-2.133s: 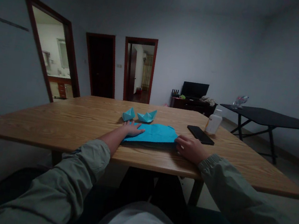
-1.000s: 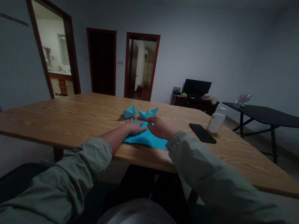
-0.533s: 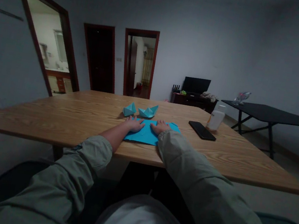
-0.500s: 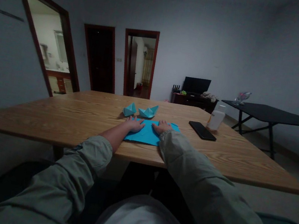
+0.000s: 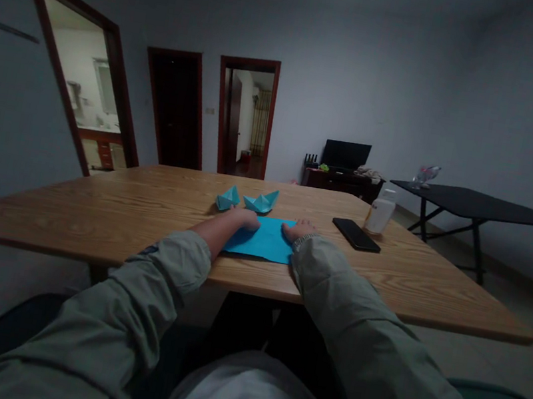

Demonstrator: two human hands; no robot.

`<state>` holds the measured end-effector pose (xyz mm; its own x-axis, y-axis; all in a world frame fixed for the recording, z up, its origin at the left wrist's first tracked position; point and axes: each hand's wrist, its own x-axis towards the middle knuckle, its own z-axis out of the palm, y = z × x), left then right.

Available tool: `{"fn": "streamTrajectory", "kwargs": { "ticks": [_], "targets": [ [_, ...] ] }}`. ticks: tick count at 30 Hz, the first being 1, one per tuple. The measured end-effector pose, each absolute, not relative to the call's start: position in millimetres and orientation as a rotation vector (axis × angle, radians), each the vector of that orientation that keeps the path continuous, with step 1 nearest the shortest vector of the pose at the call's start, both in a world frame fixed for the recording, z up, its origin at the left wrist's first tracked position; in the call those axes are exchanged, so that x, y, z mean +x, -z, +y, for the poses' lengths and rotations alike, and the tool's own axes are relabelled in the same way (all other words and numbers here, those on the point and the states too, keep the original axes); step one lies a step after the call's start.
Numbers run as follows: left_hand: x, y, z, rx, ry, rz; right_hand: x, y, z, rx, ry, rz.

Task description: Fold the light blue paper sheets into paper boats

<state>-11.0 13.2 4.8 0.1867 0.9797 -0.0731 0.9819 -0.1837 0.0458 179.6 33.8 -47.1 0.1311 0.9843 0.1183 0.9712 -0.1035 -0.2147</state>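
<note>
A folded sheet of blue paper (image 5: 262, 241) lies flat near the front edge of the wooden table. On its far left part rests my left hand (image 5: 246, 218), the back turned up and most fingers hidden behind it. My right hand (image 5: 299, 229) lies open over the paper's right end, thumb pointing inward and fingers stretched forward. Just beyond the paper stand two light-blue folded-paper pieces: a paper boat (image 5: 260, 202) and, left of it, a smaller pointed one (image 5: 227, 199), close to my left fingers.
To the right, a black phone (image 5: 356, 234) lies on the wooden table (image 5: 142, 220), with a white bottle (image 5: 380, 214) upright beyond it. A black folding table (image 5: 488, 204) stands at the far right. A monitor (image 5: 346, 155) sits on a dark cabinet against the back wall.
My left hand has turned and its fingers, spread before, are now mostly out of sight. My right hand has slid slightly right along the paper. The view has shifted a little.
</note>
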Motion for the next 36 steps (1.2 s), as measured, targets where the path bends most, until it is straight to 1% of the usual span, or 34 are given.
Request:
{"fn": "streamTrajectory", "kwargs": {
  "ticks": [2, 4, 6, 7, 9, 12, 18, 23, 28, 30, 34, 36],
  "targets": [
    [14, -13, 13, 2.345, 0.012, 1.923, 179, 47, 32, -2.188, -0.077, -1.907],
    [39, -9, 11, 2.362, -0.071, 1.906, 179, 47, 31, -2.206, -0.063, -1.911],
    [55, 6, 10, 2.365, -0.153, 1.89, 180, 47, 30, -2.207, -0.052, -1.934],
    [58, 15, 9, 2.336, -0.294, 1.899, 181, 47, 30, -2.201, -0.052, -1.949],
    [52, 31, 12, 2.326, -0.409, 1.882, 183, 47, 29, -2.183, -0.055, -1.969],
    [21, 42, 18, 2.339, -0.299, 1.894, 185, 48, 28, -2.165, -0.07, -1.979],
    [-44, 35, 16, 2.25, -0.224, 2.072, 187, 48, 30, -2.148, -0.076, -1.981],
    [-53, 34, 13, 2.235, -0.257, 2.04, 188, 47, 28, -2.147, -0.098, -1.984],
    [-50, 37, 15, 2.167, -0.294, 2.118, 187, 44, 24, -2.158, -0.065, -1.986],
    [-51, 31, 13, 2.216, -0.447, 2.143, 187, 42, 23, -2.145, -0.052, -1.993],
    [-66, 9, 6, 2.24, -1.118, 2.321, 187, 39, 22, -2.122, -0.046, -1.997],
    [-84, 1, 4, 2.134, -1.279, 2.457, 188, 38, 22, -2.116, -0.048, -2.003]
  ]
}}
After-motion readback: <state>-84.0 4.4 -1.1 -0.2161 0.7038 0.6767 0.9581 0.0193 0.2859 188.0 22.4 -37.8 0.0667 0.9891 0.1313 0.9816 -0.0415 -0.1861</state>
